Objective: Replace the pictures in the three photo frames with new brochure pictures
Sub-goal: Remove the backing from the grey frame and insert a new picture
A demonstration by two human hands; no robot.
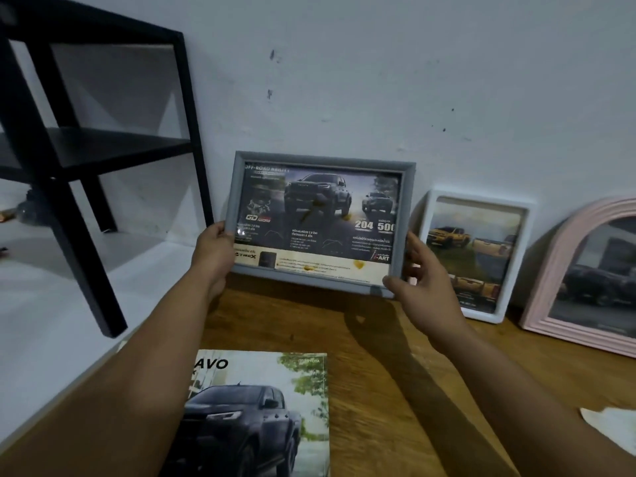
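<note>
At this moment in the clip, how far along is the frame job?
All three frames show truck pictures; whether they are new or old cannot be told. The white frame and pink arched frame lean against the wall. The grey frame is in hand, left hand and right hand gripping its sides above the table. The brochure lies closed in front.

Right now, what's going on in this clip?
A person holds the grey frame by its two sides, left hand and right hand, above the wooden table. The white frame and pink frame lean against the wall. A brochure lies on the table.
</note>
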